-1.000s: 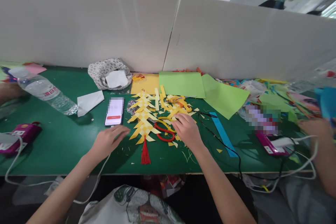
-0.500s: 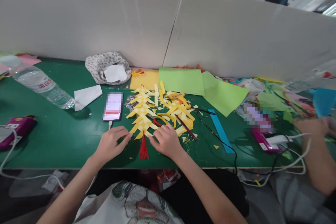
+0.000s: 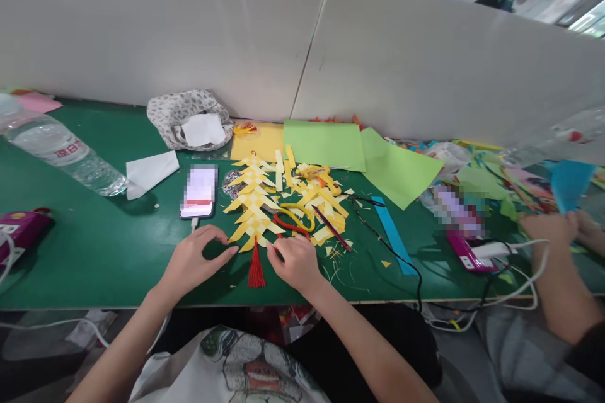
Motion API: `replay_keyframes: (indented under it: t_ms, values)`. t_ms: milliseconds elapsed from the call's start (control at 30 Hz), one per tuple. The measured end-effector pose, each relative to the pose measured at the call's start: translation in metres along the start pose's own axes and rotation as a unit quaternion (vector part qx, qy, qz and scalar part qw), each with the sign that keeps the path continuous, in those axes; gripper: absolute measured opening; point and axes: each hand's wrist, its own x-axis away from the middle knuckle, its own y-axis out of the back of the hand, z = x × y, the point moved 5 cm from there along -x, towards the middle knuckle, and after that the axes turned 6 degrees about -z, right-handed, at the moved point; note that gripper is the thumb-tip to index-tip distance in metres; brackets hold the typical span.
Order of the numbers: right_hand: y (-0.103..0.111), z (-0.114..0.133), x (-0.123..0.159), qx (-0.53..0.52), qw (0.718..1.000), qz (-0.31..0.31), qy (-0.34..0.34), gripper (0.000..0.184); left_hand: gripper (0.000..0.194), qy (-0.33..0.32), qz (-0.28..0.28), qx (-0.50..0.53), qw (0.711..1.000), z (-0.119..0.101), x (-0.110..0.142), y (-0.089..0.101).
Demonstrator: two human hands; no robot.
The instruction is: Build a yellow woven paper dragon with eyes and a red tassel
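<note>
A woven yellow and cream paper ornament lies flat on the green table, with pointed strips sticking out along both sides. From its lower end hangs a red tassel. My left hand is at the lower left tip, thumb and forefinger apart, fingertips close to the paper. On the other side, my right hand has curled fingers, with thumb and forefinger at the lower right strip. Red-and-yellow-handled scissors lie just beyond the right hand, partly hidden by paper scraps.
A charging phone lies left of the ornament, a water bottle farther left. Yellow glue gun, dark pencil, blue strip and green sheets lie right. Another person's hand holds blue paper at far right.
My left thumb and forefinger have spread wider apart. My right hand has drawn slightly down, its fingers more curled. The whole view has shifted slightly; the ornament stays in place.
</note>
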Motion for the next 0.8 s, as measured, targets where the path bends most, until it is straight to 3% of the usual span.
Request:
replay_keyframes:
  t_ms: [133,300,533,800]
  values:
    - [-0.001,-0.007,0.003,-0.007,1.000,0.003,-0.005,0.033,0.014,0.034,-0.011,0.027,0.999,0.006,0.000,-0.006]
    - [-0.002,-0.023,0.003,-0.011,0.999,0.006,-0.048,0.030,0.027,0.026,0.022,0.043,0.998,0.003,-0.002,-0.010]
    - [-0.003,-0.031,0.005,-0.024,0.997,0.016,-0.072,0.030,0.037,0.093,0.015,-0.156,0.983,-0.003,-0.027,-0.013]
    - [-0.002,-0.027,0.002,-0.031,0.997,0.024,-0.066,0.031,0.042,0.132,0.070,-0.149,0.977,-0.007,-0.053,-0.032]
